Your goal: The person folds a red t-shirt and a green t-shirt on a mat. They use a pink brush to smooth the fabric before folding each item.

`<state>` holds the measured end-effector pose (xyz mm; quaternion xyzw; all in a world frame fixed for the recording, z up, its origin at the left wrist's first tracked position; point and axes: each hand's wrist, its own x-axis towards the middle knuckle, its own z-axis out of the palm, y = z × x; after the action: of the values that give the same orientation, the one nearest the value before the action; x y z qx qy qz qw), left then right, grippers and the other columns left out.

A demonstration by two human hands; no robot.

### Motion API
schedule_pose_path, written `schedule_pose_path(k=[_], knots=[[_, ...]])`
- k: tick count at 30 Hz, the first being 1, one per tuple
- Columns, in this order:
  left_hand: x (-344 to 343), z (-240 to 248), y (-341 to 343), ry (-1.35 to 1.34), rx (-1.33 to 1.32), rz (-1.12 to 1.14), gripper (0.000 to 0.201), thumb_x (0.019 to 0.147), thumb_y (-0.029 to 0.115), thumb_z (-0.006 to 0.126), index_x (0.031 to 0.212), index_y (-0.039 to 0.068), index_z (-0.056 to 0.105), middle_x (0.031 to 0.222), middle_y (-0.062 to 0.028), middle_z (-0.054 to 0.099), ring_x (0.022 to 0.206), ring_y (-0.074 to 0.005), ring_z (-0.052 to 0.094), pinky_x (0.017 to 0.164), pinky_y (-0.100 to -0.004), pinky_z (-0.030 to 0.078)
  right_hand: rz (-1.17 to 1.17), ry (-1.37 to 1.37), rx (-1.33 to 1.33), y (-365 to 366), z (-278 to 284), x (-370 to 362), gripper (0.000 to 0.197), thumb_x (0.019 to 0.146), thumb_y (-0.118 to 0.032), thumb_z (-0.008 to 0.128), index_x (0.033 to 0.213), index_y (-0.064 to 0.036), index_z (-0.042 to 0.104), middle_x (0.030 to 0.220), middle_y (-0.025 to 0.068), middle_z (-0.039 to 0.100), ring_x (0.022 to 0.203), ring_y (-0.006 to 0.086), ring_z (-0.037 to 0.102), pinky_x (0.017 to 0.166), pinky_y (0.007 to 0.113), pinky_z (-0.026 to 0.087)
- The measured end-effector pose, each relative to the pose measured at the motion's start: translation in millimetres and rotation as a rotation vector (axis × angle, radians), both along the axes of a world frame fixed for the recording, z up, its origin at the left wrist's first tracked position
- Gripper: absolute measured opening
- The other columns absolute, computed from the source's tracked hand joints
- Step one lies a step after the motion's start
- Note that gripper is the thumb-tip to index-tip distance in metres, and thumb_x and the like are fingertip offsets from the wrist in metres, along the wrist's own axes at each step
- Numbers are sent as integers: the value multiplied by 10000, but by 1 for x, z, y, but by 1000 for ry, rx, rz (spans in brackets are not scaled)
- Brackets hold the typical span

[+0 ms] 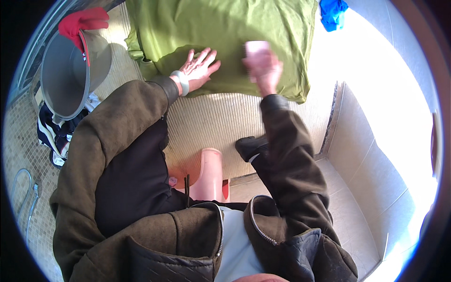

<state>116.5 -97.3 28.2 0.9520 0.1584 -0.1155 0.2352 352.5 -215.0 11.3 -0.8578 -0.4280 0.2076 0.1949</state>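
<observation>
A green cloth or garment [221, 23] lies spread, with some wrinkles, over a ribbed beige surface [211, 124]. My left hand [197, 69] rests on its near part with the fingers apart and nothing in them; a pale bangle circles that wrist. Over the right part of the cloth, my right hand [268, 70] is closed on a pink rectangular block [256, 46]. Motion smears this hand, and its grip covers part of the block, so I cannot tell the block's exact kind.
A grey bucket [66, 75] stands at the left, with a red cloth [84, 23] over its rim. Dark and white clothes [51, 131] lie beside it. Far right is a blue cloth [332, 14]. A pink plastic object [209, 174] sits between my legs; a tiled wall [361, 117] bounds the right.
</observation>
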Motion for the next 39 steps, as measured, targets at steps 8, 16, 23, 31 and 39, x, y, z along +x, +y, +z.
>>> schedule_pose_path(k=[8, 16, 23, 31, 39], knots=[[12, -3, 15, 253, 46, 70, 1062, 712, 261, 842, 1544, 226, 183, 1604, -139, 82, 1461, -420, 118, 989, -746, 343, -344, -76, -176, 4, 15, 41, 740, 605, -433, 870, 1206, -124, 568, 1169, 142, 585, 1083, 324, 565, 893, 446, 502], [53, 3, 10, 354, 519, -130, 767, 864, 167, 570, 1543, 270, 229, 1600, -135, 187, 1365, -466, 304, 847, -761, 411, 0, -85, -193, 20, 13, 0, 789, 578, -391, 889, 1211, -79, 537, 1092, 134, 613, 1055, 349, 547, 932, 455, 473], [51, 2, 10, 374, 392, -102, 781, 868, 86, 556, 1548, 237, 203, 1609, -138, 128, 1441, -439, 198, 876, -785, 369, -346, -189, -186, 22, 19, 32, 779, 632, -504, 837, 1256, -160, 523, 1150, 165, 559, 1071, 370, 547, 858, 502, 500], [60, -10, 7, 343, 418, -164, 693, 898, 127, 512, 1531, 192, 238, 1607, -146, 114, 1437, -461, 181, 850, -781, 394, -7, -258, 17, 34, 1, 24, 873, 664, -468, 833, 1374, -132, 452, 1167, 145, 569, 1036, 362, 547, 909, 476, 463], [51, 5, 10, 346, 294, -153, 741, 886, 63, 514, 1542, 209, 202, 1605, -157, 83, 1457, -463, 103, 904, -745, 410, -264, -438, -48, 26, 2, 52, 490, 795, -480, 730, 1235, -305, 604, 1053, 131, 661, 1007, 348, 591, 836, 463, 499]])
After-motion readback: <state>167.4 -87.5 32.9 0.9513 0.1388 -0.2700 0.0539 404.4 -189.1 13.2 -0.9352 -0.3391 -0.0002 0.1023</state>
